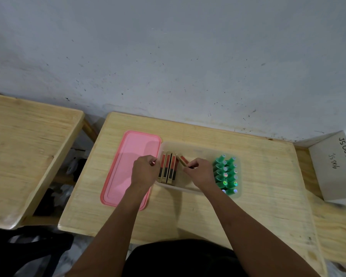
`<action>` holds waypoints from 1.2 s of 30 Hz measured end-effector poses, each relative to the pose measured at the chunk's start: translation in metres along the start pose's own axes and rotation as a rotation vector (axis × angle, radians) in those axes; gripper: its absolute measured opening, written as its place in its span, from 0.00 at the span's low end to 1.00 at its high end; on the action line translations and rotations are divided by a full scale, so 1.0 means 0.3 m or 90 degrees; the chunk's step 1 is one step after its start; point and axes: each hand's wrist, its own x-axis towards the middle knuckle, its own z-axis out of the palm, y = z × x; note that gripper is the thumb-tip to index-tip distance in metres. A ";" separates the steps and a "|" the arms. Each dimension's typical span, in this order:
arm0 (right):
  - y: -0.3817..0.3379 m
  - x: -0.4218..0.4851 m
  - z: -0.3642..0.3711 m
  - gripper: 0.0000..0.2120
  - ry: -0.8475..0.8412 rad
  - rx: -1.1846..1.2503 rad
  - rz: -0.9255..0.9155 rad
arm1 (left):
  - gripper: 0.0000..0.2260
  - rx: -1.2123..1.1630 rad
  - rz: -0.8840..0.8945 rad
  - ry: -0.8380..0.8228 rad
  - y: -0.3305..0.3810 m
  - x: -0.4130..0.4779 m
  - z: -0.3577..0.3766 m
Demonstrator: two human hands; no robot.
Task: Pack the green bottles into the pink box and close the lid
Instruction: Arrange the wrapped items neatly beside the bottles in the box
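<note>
Packing looks far along: the green bottles [226, 173] stand upright in two tight rows at the right end of the box [188, 145], and its pink lid [132, 156] lies flat on the table [268, 186], touching the box on the left. The left hand [143, 170] has its fingers curled on the end of the slim cartons [167, 168] standing at the left of the box, and the right hand [200, 172] pinches a tilted carton [183, 159] beside them. I judge this carton must be set upright against the row, then both hands freed to bring the lid over.
</note>
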 end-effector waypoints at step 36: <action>-0.055 -0.008 -0.066 0.18 0.042 -0.396 -0.031 | 0.09 0.012 -0.006 0.008 0.006 0.001 0.002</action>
